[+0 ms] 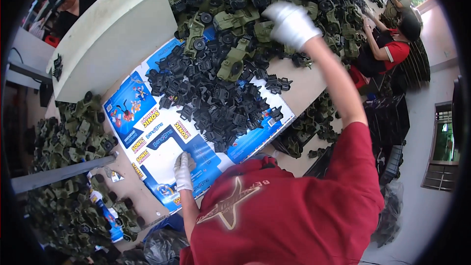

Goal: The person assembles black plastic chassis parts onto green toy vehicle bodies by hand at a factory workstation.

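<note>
My left hand [183, 172], in a white glove, rests on a printed cardboard sheet [169, 153] near its front edge. Its fingers look stretched out and nothing shows in them. Far out to the right, my right hand [293, 25], also gloved, is over a heap of olive-green toy military trucks [216, 24] with black wheels. Motion smears its fingers, so I cannot tell whether they hold anything. Between my hands lies a pile of small black plastic parts [211, 98], heaped on the sheet. One green toy truck [236, 60] sits on the far part of that pile.
A pale upright panel [113, 34] stands at the table's left. More green toy trucks [73, 132] are heaped at the left, beside a metal bar [64, 172]. A co-worker in a red top [392, 51] works at far right; another person [71, 7] is behind the panel.
</note>
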`<state>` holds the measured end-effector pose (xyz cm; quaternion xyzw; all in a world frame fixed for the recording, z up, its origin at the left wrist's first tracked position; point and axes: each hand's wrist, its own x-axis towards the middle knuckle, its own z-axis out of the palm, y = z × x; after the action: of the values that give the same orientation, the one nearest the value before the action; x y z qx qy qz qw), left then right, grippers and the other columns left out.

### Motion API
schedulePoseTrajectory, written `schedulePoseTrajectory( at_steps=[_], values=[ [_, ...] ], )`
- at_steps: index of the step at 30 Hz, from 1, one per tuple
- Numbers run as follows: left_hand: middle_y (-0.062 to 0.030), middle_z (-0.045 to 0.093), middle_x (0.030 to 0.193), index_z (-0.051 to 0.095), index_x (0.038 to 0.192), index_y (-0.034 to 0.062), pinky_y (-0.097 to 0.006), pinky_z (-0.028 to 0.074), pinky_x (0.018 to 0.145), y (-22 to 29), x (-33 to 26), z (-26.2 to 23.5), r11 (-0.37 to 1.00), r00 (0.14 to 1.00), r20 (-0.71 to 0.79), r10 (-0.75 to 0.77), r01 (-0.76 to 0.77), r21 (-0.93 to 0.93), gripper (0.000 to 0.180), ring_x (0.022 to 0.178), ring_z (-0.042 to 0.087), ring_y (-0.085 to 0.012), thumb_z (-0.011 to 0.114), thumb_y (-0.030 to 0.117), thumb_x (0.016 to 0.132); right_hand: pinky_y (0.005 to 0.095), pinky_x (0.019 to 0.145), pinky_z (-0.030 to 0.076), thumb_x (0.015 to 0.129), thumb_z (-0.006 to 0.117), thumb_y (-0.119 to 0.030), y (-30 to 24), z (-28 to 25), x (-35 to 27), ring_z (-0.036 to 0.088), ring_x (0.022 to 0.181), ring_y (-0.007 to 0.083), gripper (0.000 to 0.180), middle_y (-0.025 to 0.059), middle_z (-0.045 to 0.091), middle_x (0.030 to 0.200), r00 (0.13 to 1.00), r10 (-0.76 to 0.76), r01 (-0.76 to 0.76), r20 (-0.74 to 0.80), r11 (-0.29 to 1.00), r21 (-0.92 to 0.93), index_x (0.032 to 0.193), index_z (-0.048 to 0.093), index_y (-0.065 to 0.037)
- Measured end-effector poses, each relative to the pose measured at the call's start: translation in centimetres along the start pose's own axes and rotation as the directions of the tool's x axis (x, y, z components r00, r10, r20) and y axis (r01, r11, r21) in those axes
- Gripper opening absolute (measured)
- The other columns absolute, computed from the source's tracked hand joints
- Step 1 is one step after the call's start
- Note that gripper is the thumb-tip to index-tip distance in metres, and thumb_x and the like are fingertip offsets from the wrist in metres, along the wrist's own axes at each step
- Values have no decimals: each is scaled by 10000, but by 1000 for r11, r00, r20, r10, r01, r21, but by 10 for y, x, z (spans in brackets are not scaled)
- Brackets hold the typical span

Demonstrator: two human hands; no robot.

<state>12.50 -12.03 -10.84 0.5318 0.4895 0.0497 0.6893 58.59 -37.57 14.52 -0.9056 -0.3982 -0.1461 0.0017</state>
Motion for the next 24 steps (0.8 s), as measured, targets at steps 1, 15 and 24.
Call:
schedulePoseTrajectory(
  at_steps=[1, 15, 24],
  values=[
    [-105, 673, 1041, 593, 1240, 3, -316, 560, 712, 5, 2, 7, 1000, 1000, 28, 9, -9, 5, 443, 798, 649, -179, 620, 353, 969, 412, 919, 521, 634, 750, -119, -16, 44, -12, 631, 1070, 324, 536, 112, 667, 1104, 982, -143, 139, 124, 990, 38, 1160, 649, -106],
    [-82, 675, 971, 610, 1193, -12, -279, 537, 636, -12, 2, 17, 999, 999, -19, -33, 34, 37, 371, 759, 621, -130, 582, 300, 995, 395, 827, 444, 842, 561, -169, -49, 154, -26, 590, 1065, 223, 398, 60, 585, 1261, 884, -411, 414, -221, 910, -37, 1240, 555, -170],
    [-56, 666, 826, 632, 1067, 13, -293, 526, 576, -12, -1, 22, 996, 1000, -11, -1, 2, 86, 305, 635, 597, -134, 606, 304, 981, 397, 721, 474, 875, 509, -148, -39, 84, -54, 623, 852, 239, 252, 68, 628, 878, 922, -370, 380, -115, 921, 87, 1111, 584, -101]
  ],
)
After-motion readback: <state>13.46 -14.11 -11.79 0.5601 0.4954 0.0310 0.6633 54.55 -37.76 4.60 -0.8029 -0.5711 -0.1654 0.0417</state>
